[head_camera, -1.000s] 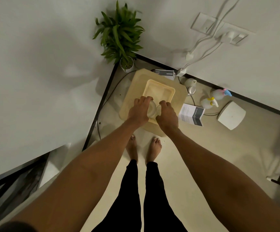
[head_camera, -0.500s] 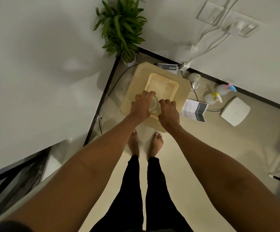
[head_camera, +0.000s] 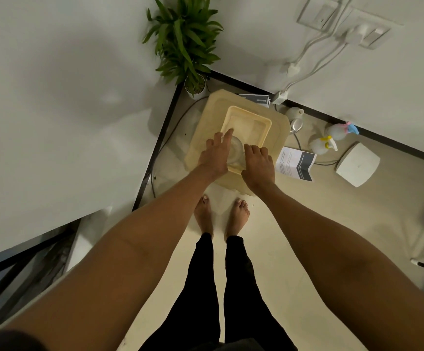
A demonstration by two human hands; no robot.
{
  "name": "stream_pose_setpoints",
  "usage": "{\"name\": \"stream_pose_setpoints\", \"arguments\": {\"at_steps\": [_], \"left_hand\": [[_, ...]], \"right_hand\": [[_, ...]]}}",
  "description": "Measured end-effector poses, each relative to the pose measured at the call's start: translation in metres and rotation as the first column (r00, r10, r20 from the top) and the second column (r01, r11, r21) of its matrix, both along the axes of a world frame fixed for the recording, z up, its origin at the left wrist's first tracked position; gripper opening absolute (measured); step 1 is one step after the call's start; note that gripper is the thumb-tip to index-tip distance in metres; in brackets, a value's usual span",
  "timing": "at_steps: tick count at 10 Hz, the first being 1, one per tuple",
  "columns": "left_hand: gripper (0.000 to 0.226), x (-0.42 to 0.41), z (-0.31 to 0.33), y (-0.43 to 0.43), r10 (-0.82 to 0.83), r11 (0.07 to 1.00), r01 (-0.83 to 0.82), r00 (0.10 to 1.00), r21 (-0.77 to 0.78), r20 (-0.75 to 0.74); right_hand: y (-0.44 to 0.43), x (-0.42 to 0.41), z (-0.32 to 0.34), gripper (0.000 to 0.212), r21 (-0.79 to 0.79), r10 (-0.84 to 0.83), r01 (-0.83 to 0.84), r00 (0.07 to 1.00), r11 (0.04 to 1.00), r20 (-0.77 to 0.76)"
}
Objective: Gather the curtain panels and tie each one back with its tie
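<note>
No curtain panel is in view, and I cannot make out a tie. I look down at a pale yellow stool [head_camera: 203, 140] with a yellow tray [head_camera: 263, 121] on top. At the tray's near end lies a pale, translucent round thing [head_camera: 236, 151]; what it is stays unclear. My left hand [head_camera: 216, 158] rests on its left side with the fingers stretched out. My right hand [head_camera: 258, 165] has its fingers curled over the thing's right edge.
A potted plant [head_camera: 184, 41] stands in the corner behind the stool. To the right lie a leaflet [head_camera: 296, 163], two spray bottles [head_camera: 322, 145], a white square box [head_camera: 358, 164] and cables to a wall socket [head_camera: 358, 36]. A black frame [head_camera: 15, 274] sits lower left.
My left hand's fingers have uncurled and spread forward over the round thing. My right hand has stayed curled on its right edge. The view has shifted slightly.
</note>
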State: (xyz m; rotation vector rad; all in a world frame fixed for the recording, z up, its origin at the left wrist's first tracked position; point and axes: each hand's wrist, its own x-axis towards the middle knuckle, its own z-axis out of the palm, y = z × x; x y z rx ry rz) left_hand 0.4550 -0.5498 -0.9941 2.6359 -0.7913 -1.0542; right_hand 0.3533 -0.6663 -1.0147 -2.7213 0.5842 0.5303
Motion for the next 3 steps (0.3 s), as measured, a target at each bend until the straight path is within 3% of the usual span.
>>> {"name": "stream_pose_setpoints", "arguments": {"at_steps": [2, 3], "left_hand": [[0.113, -0.016, 0.036, 0.011, 0.080, 0.996, -0.081, 0.996, 0.029, 0.038], [0.107, -0.027, 0.045, 0.008, 0.129, 0.991, -0.127, 0.990, -0.040, 0.063]], "right_hand": [[-0.007, -0.015, 0.040, 0.081, 0.032, -0.032, 0.031, 0.999, 0.999, 0.028], [-0.009, -0.020, 0.053, 0.081, 0.034, -0.067, 0.065, 0.997, 0.997, 0.038]]}}
